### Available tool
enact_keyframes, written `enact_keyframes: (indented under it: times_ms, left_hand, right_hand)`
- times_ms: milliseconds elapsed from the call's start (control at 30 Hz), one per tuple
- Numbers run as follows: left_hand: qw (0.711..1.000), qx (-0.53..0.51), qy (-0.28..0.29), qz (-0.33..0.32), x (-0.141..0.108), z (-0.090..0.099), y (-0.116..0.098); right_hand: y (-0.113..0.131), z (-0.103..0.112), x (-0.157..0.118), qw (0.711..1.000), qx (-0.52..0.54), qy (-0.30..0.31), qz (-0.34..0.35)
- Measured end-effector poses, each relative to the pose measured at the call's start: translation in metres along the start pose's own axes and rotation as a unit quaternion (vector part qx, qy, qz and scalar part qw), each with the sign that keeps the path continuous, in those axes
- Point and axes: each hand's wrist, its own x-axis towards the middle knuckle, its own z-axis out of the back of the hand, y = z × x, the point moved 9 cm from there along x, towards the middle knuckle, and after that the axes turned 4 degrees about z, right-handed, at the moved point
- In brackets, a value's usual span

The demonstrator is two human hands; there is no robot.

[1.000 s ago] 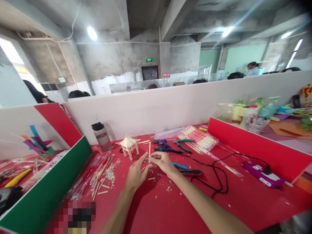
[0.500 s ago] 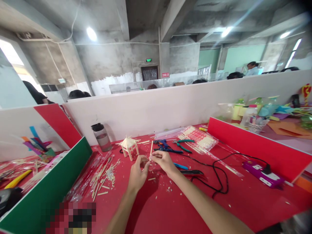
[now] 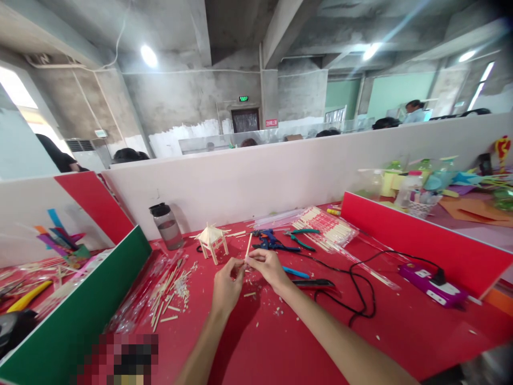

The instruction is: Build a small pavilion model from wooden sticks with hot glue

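A thin wooden stick (image 3: 249, 244) stands nearly upright, leaning slightly right, between my hands. My right hand (image 3: 269, 269) is closed in a pinch around its lower part. Fingertips of my left hand (image 3: 226, 284) are pinched together at the stick's bottom end, touching the right fingertips; the end itself is hidden. Just beyond my left hand is a small wooden-stick pavilion model (image 3: 212, 240) with a pointed pale roof and slim legs. A blue glue gun (image 3: 272, 241) and green-handled pliers (image 3: 303, 238) lie past my right hand.
Loose sticks and offcuts (image 3: 170, 297) litter the left side. A water bottle (image 3: 166, 225) stands behind them. Bundled sticks (image 3: 326, 227) lie at back right. A black cutter (image 3: 315, 283), a cable and a purple power strip (image 3: 433, 285) are on the right. Green (image 3: 88, 299) and red dividers flank the table.
My left hand has shifted slightly right and its fingertips have closed in against the stick's lower end. The stick leans a little more to the right.
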Motion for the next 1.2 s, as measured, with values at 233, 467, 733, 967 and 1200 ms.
enact_keyframes:
  times_ms: [233,467,733,967,1200]
  left_hand:
    - [1.000,-0.004,-0.003,-0.002,0.002,0.002,0.001]
    - [1.000,0.005,0.003,-0.008,0.003,0.001,0.000]
    - [1.000,0.003,0.022,-0.010,0.003,0.000,0.001]
    - [0.998,0.033,0.037,-0.036,0.004,0.002,0.003]
    - [0.997,0.047,0.038,-0.044,0.003,0.003,0.002]
  right_hand:
    - [-0.003,-0.001,0.001,1.000,0.009,0.014,-0.001]
    - [0.001,-0.001,0.002,0.999,0.009,0.025,-0.019]
    - [0.004,-0.001,0.003,0.999,-0.023,0.041,-0.009]
    - [0.007,-0.001,0.003,0.999,-0.030,0.043,-0.007]
    - [0.008,-0.001,0.005,0.997,-0.043,0.054,0.018]
